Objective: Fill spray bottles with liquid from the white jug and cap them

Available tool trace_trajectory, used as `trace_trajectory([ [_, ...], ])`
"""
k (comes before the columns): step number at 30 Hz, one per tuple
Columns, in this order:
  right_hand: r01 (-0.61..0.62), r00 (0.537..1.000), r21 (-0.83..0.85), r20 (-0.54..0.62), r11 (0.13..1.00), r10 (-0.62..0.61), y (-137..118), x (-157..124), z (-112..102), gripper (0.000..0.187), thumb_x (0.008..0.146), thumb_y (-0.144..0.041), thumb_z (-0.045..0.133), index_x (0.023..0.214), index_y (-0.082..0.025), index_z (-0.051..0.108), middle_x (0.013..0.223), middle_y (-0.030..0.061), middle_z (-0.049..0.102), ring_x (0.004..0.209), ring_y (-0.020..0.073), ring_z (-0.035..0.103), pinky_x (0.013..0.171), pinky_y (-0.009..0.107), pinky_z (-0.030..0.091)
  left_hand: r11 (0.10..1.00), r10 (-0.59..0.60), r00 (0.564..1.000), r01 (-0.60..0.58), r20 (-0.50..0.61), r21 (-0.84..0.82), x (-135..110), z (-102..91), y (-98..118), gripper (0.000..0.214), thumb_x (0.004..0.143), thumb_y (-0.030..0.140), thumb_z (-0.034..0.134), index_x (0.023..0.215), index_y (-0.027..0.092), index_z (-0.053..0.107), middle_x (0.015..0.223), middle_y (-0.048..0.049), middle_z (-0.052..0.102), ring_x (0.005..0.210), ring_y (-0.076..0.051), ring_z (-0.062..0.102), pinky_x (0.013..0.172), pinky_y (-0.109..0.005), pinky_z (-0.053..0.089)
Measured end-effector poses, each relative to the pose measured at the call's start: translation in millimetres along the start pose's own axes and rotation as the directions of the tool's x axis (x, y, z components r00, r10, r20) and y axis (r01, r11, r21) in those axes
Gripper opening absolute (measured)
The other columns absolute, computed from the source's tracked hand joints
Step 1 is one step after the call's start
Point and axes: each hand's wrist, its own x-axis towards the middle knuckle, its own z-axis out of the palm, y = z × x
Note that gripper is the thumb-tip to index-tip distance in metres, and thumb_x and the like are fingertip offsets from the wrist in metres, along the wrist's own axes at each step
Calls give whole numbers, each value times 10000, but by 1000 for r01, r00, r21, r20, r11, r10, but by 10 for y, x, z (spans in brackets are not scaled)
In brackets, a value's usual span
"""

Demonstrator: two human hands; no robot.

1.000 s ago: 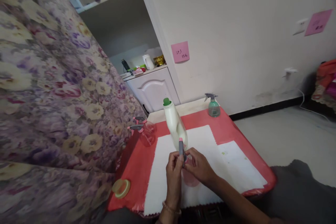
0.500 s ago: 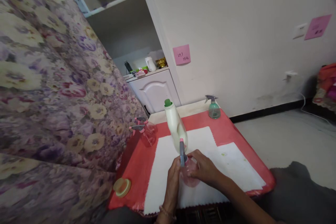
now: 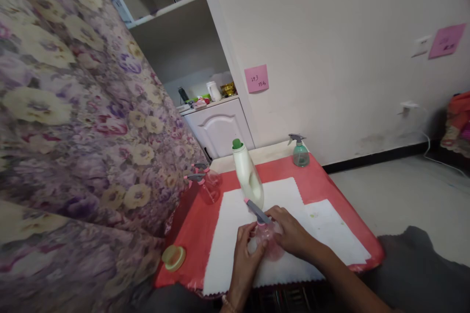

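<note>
Both my hands grip a small pink see-through spray bottle (image 3: 270, 245) standing on a white sheet (image 3: 235, 225). My left hand (image 3: 245, 249) wraps its left side. My right hand (image 3: 292, 232) closes round the neck and right side. The bottle's grey and pink trigger head (image 3: 256, 210) points up and to the left. Just beyond it stands a tall white bottle with a green cap (image 3: 247, 176).
A low red table (image 3: 323, 186) carries two pink spray bottles (image 3: 204, 187) at its left edge, a green spray bottle (image 3: 300, 152) at the back, and a yellow-green lid (image 3: 174, 257) at the front left corner. Flowered fabric (image 3: 73, 132) rises on the left; a white cabinet (image 3: 218, 124) stands behind.
The spray head has turned from upright to pointing up-left. My hands have slid down onto the bottle's body and the bottle has shifted slightly right.
</note>
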Motion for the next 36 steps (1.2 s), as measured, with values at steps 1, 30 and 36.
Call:
trace_trajectory([
  [1,6,1000,-6,-9,1000,-6,9,2,2,578,601,25,455,1104,-226,589,1072,57,588,1040,233,524,927,352,415,1000,-3,1000,4,-2,3,0,7,-49,432,723,357,732,1128,227,662,1069,-85,633,1001,-271,588,910,-405,450],
  [30,-27,1000,6,-11,1000,27,215,20,68,443,658,0,432,1040,-179,571,1049,83,586,1026,228,537,937,372,438,997,-66,986,71,152,-27,63,254,-502,769,647,225,767,1334,228,422,1340,-87,566,1240,-257,524,1066,-365,403],
  [36,-24,998,32,-51,999,25,281,7,101,499,724,-73,480,1202,-199,543,1176,88,564,1107,234,533,1002,412,424,992,-123,992,122,-28,-37,107,123,-575,786,629,300,786,1322,198,430,1313,-123,575,1223,-276,537,1044,-375,415],
])
